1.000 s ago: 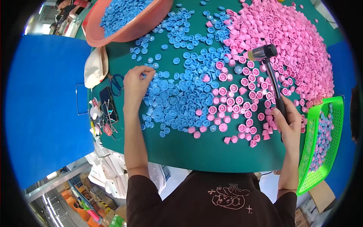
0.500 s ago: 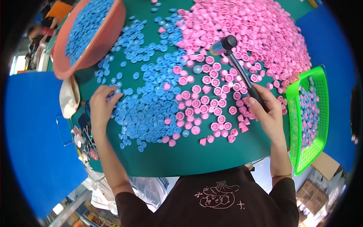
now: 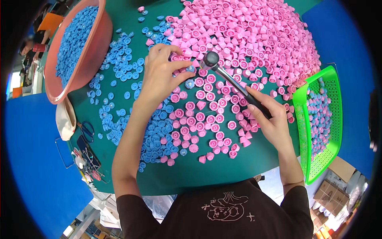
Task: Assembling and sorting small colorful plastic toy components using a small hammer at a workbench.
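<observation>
My left hand (image 3: 160, 72) reaches across to the near edge of the pink pile, thumb and fingertips pinched on a small round blue cap (image 3: 190, 69). Just below it, another blue cap (image 3: 189, 83) sits among the pink pieces. Wrapped in my right hand (image 3: 270, 119) is the dark handle of a small mallet (image 3: 234, 82). Its black-faced head is raised close to my left fingertips. Pink cup-shaped pieces (image 3: 211, 96) stand spread between my hands, several with ridged rims upward. Loose blue caps (image 3: 153, 137) lie under and beside my left forearm.
A large heap of pink pieces (image 3: 246, 32) covers the far right of the green table (image 3: 223, 175). An orange basin (image 3: 104, 38) of blue caps stands far left. On the right, a green basket (image 3: 303, 131) holds mixed pink-and-blue pieces. Scissors (image 3: 86, 130) and a phone (image 3: 88, 150) lie left.
My left hand has moved right from the left edge of the blue caps to the pink pieces, carrying a blue cap. The mallet has shifted slightly left and down in my right hand.
</observation>
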Demonstrator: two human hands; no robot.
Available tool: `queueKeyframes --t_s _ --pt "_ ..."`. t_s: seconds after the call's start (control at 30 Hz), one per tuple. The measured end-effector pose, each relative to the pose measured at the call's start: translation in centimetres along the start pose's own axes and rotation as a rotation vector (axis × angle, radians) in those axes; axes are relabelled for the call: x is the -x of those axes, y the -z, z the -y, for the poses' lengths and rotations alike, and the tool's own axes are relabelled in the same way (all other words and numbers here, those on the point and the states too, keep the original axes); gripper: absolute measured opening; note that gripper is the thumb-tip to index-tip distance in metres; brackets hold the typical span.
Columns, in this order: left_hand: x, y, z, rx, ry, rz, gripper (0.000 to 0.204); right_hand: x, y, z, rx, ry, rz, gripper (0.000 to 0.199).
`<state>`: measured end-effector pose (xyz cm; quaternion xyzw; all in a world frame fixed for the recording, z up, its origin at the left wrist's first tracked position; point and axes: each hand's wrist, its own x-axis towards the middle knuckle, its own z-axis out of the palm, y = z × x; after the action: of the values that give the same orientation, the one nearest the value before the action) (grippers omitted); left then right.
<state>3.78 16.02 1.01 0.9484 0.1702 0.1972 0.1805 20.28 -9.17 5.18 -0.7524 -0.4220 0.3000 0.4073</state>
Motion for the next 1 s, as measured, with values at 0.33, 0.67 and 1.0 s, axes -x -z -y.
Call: queueKeyframes --t_s 0.33,0.67,1.0 --pt "0.1 -1.1 0.2 -0.01 0.006 -0.047 0.029 -0.6 -0.4 -0.7 0.04 0.165 -0.04 0.04" --pt "1.1 4.6 1.0 -0.083 0.057 -0.177 0.03 -1.1 -1.6 1.3 0.129 0.299 -0.098 0.044" --pt "13.6 13.4 9.4 -0.065 0.72 -0.302 0.019 -0.9 -1.0 0.4 0.042 0.17 -0.019 0.042"
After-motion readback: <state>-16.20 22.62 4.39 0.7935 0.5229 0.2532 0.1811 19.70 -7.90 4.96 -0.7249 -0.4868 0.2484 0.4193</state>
